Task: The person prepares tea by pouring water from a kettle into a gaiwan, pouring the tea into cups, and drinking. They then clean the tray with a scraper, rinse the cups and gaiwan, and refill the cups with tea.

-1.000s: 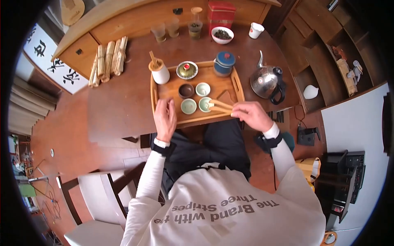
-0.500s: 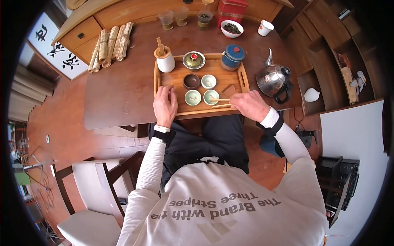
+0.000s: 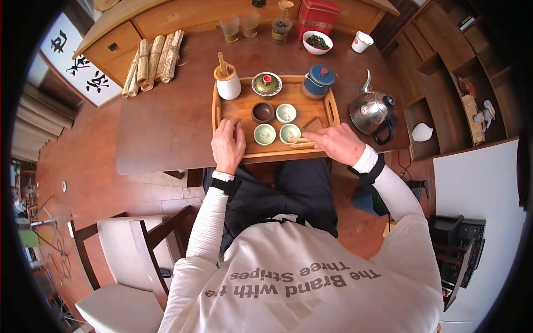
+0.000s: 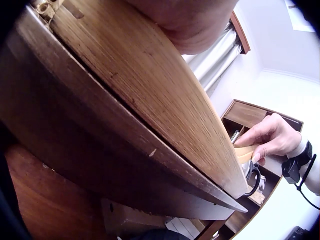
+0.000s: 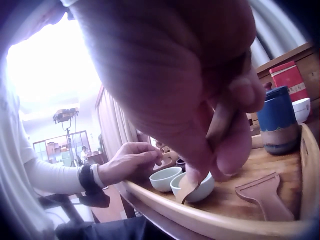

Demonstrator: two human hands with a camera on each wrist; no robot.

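Note:
In the head view the right hand (image 3: 340, 144) pinches light wooden tongs (image 3: 301, 140), whose tips reach the front right pale green cup (image 3: 290, 134). The right wrist view has the tongs (image 5: 187, 189) against the near side of that cup (image 5: 204, 190). Loosely bent, the fingers of the left hand (image 3: 228, 145) rest by the front left corner of the wooden tray (image 3: 261, 156); nothing is seen in them. Two more green cups (image 3: 265, 134) (image 3: 286, 113) and a dark brown cup (image 3: 263, 112) complete the group. A brown wedge-shaped piece (image 3: 313, 125) lies beside the right hand.
On the tray stand a white tool holder (image 3: 228, 87), a lidded bowl (image 3: 266, 85) and a blue jar (image 3: 318, 83). A steel kettle (image 3: 371, 112) is to its right. Bamboo rolls (image 3: 156, 62), a tea-leaf bowl (image 3: 317, 46) and a red tin (image 3: 318, 18) sit farther back.
The tongs' arms, spread apart earlier, now look closer together at the front right cup, and the right hand sits nearer to it. The left hand has stayed at the tray corner.

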